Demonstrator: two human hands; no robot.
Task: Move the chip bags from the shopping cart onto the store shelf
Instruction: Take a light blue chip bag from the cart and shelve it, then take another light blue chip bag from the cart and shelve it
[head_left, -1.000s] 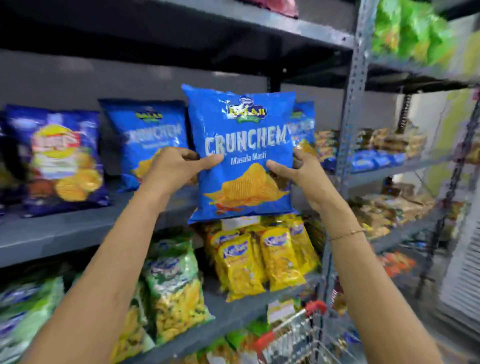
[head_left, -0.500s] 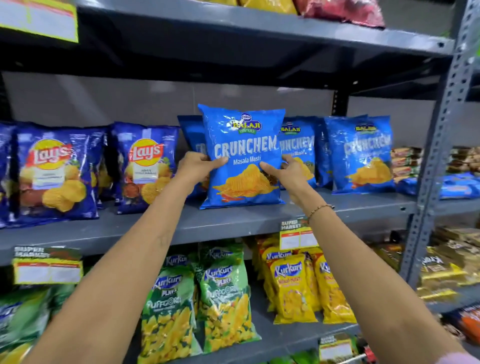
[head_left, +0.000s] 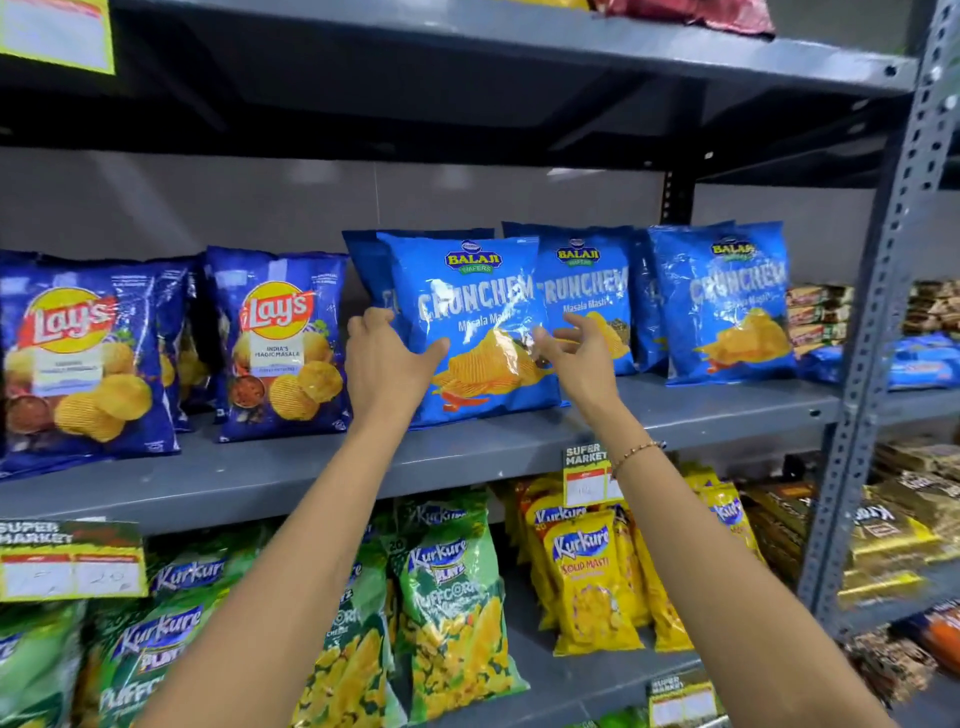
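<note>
A blue Balaji Crunchem chip bag (head_left: 467, 291) stands upright on the grey middle shelf (head_left: 519, 447), in front of another blue bag. My left hand (head_left: 384, 364) grips its left edge, thumb across the front and fingers behind. My right hand (head_left: 576, 358) is at the bag's right side with fingers spread, only the thumb tip near the foil. More Crunchem bags (head_left: 727, 301) stand to the right. The shopping cart is out of view.
Dark blue Lay's bags (head_left: 280, 343) fill the shelf's left part. Green and yellow Kurkure bags (head_left: 447, 597) sit on the shelf below. An upper shelf (head_left: 467, 36) hangs overhead, and a perforated grey upright (head_left: 872, 364) bounds the right.
The bag went from mid-air onto the shelf and now stands there. My right hand has let go and spread its fingers. The view shifted up, and the cart dropped out of sight.
</note>
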